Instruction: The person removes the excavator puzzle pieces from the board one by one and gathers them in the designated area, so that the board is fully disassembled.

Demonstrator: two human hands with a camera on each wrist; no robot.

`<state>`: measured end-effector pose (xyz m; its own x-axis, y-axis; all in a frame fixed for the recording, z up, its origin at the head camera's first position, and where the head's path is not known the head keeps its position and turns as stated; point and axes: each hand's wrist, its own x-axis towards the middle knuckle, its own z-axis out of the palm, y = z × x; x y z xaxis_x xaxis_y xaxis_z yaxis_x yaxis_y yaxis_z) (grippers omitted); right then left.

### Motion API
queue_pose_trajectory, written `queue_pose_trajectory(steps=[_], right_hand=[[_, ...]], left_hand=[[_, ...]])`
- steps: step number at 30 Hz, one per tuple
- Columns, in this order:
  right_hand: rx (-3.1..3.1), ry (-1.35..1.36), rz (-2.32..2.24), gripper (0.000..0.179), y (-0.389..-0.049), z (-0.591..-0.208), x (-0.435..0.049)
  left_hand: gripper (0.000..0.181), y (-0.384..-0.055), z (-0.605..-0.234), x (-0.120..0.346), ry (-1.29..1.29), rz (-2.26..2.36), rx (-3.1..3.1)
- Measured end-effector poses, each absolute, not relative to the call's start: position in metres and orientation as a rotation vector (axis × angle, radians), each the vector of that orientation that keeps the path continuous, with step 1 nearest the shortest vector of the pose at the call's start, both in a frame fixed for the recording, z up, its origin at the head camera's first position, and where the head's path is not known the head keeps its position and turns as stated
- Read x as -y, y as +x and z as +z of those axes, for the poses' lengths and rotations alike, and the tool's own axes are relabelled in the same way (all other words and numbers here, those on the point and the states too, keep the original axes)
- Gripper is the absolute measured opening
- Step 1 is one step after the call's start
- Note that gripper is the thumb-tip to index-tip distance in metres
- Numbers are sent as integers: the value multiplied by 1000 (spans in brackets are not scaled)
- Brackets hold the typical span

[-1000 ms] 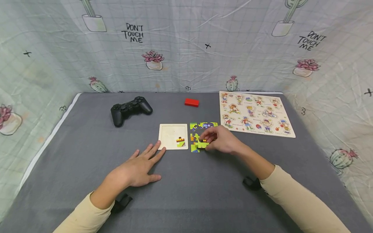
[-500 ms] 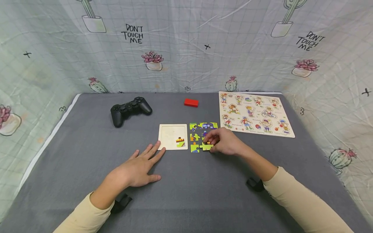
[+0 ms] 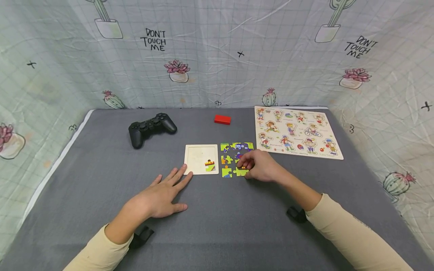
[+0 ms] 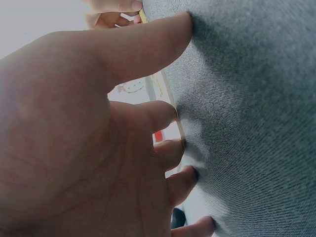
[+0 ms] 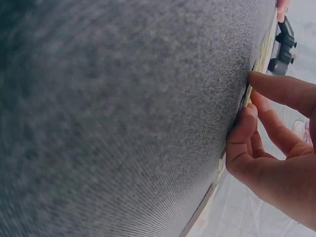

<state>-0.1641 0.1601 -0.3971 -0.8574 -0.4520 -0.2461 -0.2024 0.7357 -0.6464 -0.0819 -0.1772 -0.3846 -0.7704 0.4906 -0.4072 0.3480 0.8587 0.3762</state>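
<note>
My right hand [image 3: 262, 165] pinches a yellow-green jigsaw piece [image 3: 240, 172] at the lower right of a group of colourful pieces, its fingers covering part of it. In the right wrist view, the thumb and a finger hold the piece's thin edge [image 5: 248, 96] close to the cloth. My left hand [image 3: 161, 195] lies spread on the table, fingertips at the lower left corner of a pale wooden puzzle tray [image 3: 194, 154]. One red, yellow and green piece [image 3: 210, 165] sits in that tray's lower right corner. Several other jigsaw pieces [image 3: 226, 172] lie right of the tray.
A black game controller [image 3: 152, 128] lies at the back left. Behind the tray is a red block [image 3: 222, 119]. A wooden picture board [image 3: 298, 131] with printed figures stands at the back right. A patterned cloth [image 3: 203, 75] hangs behind the grey table [image 3: 217, 226].
My right hand has moved a little right and toward me with the piece, from over the middle of the group to its lower right. The left hand has stayed in place.
</note>
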Motion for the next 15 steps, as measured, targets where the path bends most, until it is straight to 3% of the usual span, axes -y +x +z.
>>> queue_pose_trajectory(steps=[15], right_hand=[[-2559, -549, -860, 27, -163, -396, -159]], left_hand=[[92, -82, -386, 178, 599, 380, -2526]])
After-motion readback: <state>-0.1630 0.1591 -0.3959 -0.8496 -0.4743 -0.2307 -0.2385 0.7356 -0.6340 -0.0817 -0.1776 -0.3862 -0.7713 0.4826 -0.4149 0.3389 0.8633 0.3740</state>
